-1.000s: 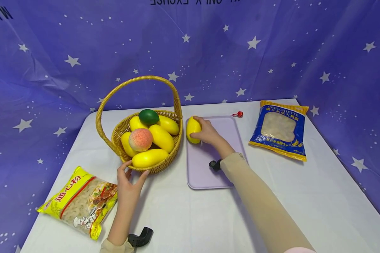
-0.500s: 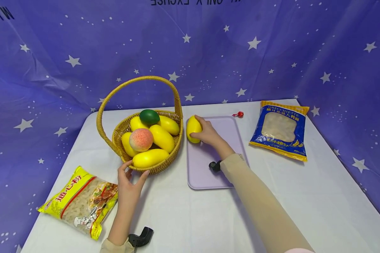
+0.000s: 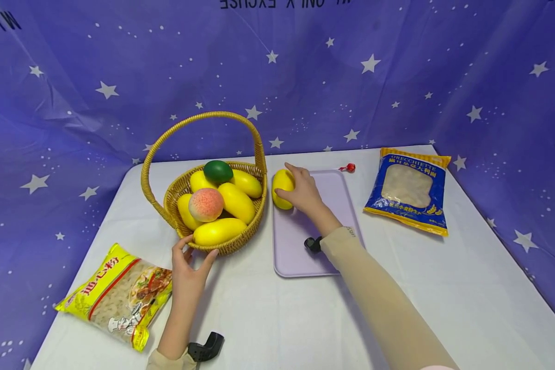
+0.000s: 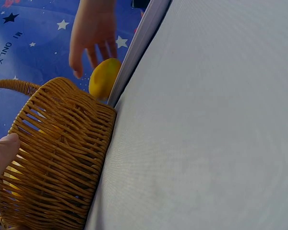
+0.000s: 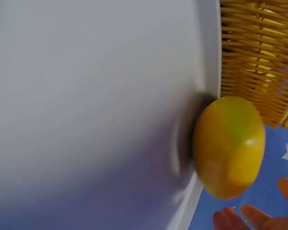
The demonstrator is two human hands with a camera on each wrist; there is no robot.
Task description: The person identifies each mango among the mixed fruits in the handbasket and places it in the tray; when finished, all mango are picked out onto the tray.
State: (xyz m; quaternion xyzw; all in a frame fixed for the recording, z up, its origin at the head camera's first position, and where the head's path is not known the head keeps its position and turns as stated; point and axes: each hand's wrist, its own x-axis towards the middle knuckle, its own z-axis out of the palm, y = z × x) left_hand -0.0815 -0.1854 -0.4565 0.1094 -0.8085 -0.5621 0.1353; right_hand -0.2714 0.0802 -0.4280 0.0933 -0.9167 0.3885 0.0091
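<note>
A yellow mango [image 3: 283, 189] lies at the far left corner of the lilac tray [image 3: 300, 257]. My right hand [image 3: 304, 194] is just over its right side, fingers spread; both wrist views show a gap between the fingers and the mango [image 5: 229, 148]. To the left stands a wicker basket [image 3: 240, 241] with a tall handle. It holds several yellow mangoes [image 3: 219, 232], a peach [image 3: 205, 204] and a dark green oval fruit [image 3: 218, 171]. With thumb and fingers my left hand [image 3: 189, 267] holds the basket's near rim; the thumb [image 4: 5, 151] lies against the wickerwork in the left wrist view.
A yellow food packet [image 3: 120, 298] lies at the front left of the white table [image 3: 259, 318]. On the right lies a blue orecchiette bag [image 3: 407, 190]. A small red-wrapped sweet [image 3: 349, 167] sits behind the tray's far right corner. A starry purple cloth hangs behind.
My right hand has loosened from the mango, its fingers lifting and spreading to the right. The mango stays on the tray. My left hand and the basket have not moved.
</note>
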